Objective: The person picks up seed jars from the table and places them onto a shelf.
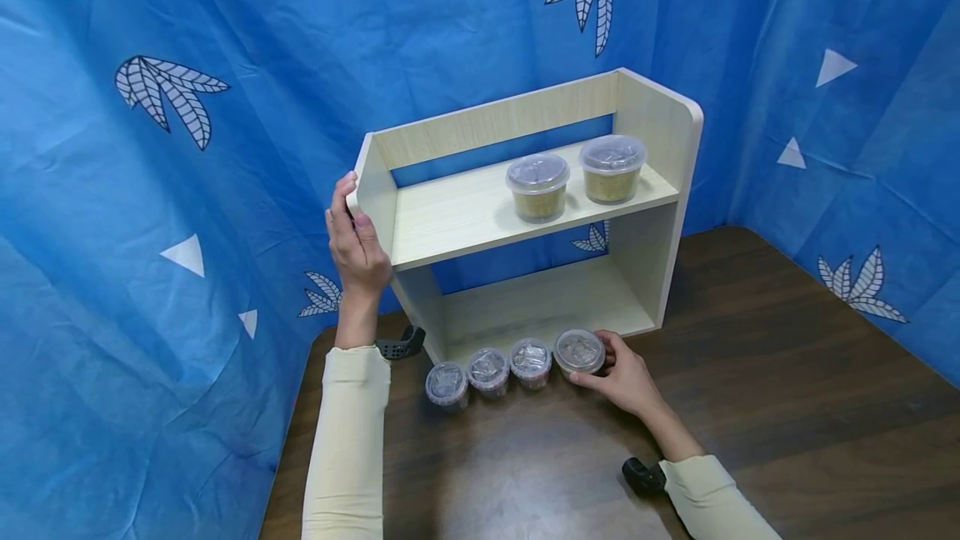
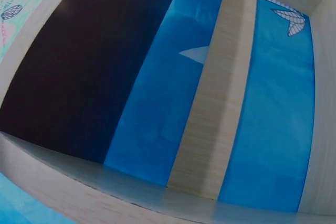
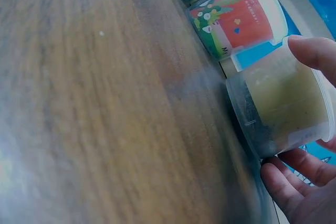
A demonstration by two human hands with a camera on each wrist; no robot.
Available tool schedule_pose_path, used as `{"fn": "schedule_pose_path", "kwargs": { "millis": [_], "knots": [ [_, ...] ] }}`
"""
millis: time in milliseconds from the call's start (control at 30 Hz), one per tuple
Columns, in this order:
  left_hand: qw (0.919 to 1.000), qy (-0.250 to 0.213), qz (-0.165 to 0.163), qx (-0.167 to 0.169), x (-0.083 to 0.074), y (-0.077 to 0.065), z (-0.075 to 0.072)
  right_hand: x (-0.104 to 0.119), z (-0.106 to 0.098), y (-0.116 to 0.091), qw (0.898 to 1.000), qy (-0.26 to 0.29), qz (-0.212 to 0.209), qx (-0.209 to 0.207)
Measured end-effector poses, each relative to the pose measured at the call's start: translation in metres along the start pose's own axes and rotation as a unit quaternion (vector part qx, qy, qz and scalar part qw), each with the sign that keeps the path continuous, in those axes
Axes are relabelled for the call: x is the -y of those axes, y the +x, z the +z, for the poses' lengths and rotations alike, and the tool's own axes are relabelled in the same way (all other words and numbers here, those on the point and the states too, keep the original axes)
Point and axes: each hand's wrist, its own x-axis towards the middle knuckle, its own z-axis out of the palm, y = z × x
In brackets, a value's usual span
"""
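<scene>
Right hand [image 1: 624, 379] has the yellowish tub [image 1: 580, 351], thumb on one side, fingers round the other, spread only as wide as the tub itself. Lid faces up, base down, its base-to-lid axis roughly upright; whether the base touches the table [image 1: 787, 407], I can't tell. It's at the right end of a row of three smaller tubs [image 1: 488, 372], before the shelf unit [image 1: 525, 307]. Left hand [image 1: 357, 252], fingers extended, rests against the unit's left side.
</scene>
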Motion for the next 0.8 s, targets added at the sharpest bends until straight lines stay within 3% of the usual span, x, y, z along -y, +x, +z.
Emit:
{"fn": "schedule_pose_path", "kwargs": {
  "millis": [800],
  "knots": [
    [0.9999,0.008,-0.009,0.012,-0.002,0.003,-0.002,0.035,-0.017,0.001,0.998,0.044,-0.011,-0.038]
  ]
}}
